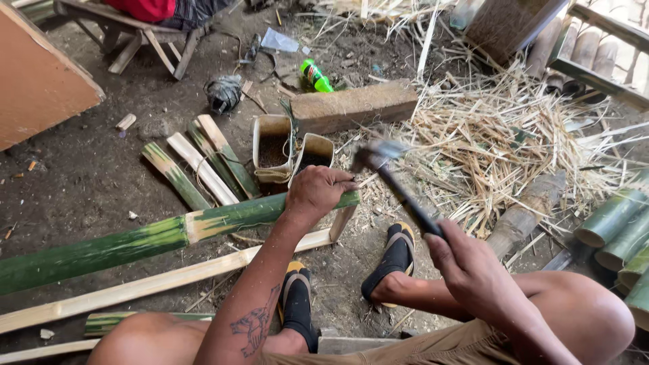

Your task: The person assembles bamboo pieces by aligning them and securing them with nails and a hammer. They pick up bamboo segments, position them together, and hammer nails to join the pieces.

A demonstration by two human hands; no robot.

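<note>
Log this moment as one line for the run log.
left hand: grips green bamboo pole end | right hand: holds raised chopping blade | ground: split strips

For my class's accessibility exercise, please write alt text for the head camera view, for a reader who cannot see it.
A seated person's left hand grips the end of a long green bamboo pole on a dirt floor, while the right hand raises a dark-handled blade, blurred. Split bamboo strips and dry shavings lie around.

We see bare dirt open at far left. Two tubs and a wood block crowd just beyond the bamboo pole; a straw heap fills the right, split slats lie left of the tubs.
</note>
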